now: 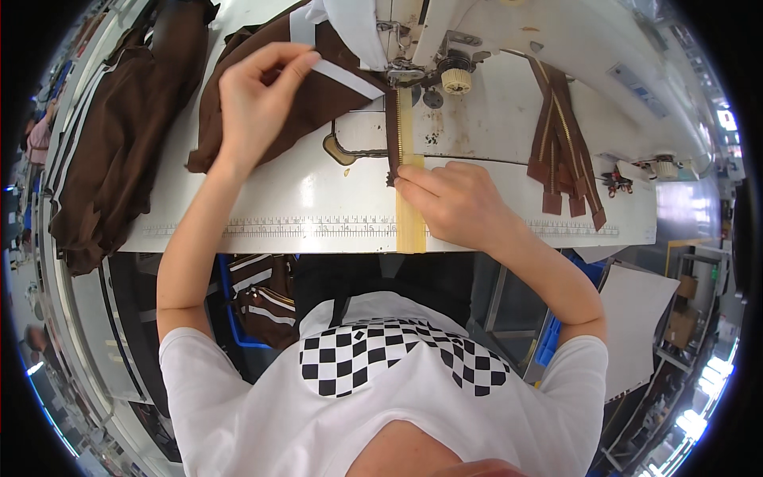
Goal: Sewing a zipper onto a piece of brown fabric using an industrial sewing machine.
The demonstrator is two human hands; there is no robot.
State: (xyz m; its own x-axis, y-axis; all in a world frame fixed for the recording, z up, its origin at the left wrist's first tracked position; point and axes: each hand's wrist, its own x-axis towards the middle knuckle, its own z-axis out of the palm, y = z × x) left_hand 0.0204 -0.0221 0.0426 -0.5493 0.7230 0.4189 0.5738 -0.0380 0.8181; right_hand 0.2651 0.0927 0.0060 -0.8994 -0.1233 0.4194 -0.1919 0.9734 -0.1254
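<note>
Brown fabric with a white stripe (pixel 343 78) lies at the left of the sewing machine's presser foot (pixel 407 75). My left hand (pixel 266 91) pinches the upper edge of that fabric at the white stripe. A brown zipper with metal teeth (pixel 393 131) runs from under the foot toward me, along a yellow tape strip (pixel 412 215) on the table. My right hand (pixel 453 199) is closed at the zipper's near end, thumb and forefinger together on its edge beside the yellow strip.
Several brown zippers (pixel 560 143) lie at the right on the white table (pixel 294 195). A brown striped garment pile (pixel 119 135) hangs over the left side. A ruler strip (pixel 318 226) follows the front edge. Below stands a blue crate (pixel 230 310) with brown pieces.
</note>
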